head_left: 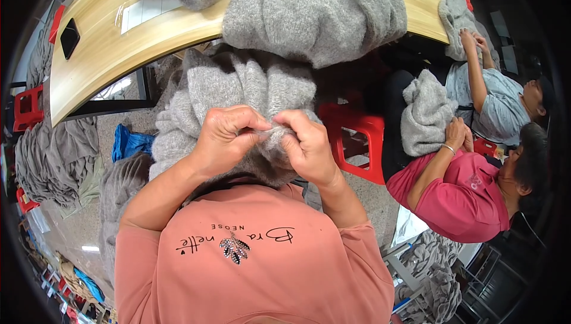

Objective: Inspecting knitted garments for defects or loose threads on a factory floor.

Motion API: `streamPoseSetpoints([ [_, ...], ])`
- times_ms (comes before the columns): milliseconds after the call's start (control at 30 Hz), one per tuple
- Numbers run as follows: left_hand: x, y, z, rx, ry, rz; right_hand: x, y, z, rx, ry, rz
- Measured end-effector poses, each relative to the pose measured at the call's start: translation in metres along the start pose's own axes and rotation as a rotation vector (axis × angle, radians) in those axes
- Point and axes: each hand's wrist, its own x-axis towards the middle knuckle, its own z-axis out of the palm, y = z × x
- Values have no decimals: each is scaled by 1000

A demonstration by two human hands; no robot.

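A bulky grey knit garment (250,80) lies bunched across my lap. Over it, my left hand (231,135) and my right hand (306,144) meet with their fingertips almost touching. The right thumb and forefinger pinch a small fold of the knit. My left thumb and forefinger are pressed together just beside that fold. Whatever sits between the left fingertips is too small to make out. The garment's lower part is hidden behind my hands and wrists.
A wooden table (107,44) ahead bears more grey knitwear (315,14) and a black phone (70,38). A red stool (360,145) stands to my right, near two people handling grey knits. Knit piles (56,157) and a blue bag (131,142) lie on the left.
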Motion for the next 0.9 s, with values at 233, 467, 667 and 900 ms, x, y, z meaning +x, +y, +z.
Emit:
streamPoseSetpoints([
  [233,-4,0,5,150,73,96,-6,3,-2,-70,-85,-27],
  [467,-1,3,12,336,166,371,-13,-2,9,-230,137,-129],
  [667,-1,7,14,440,198,575,-15,-4,10,19,147,-41],
  [900,-1,10,14,491,273,677,1,-6,16,-180,281,-289],
])
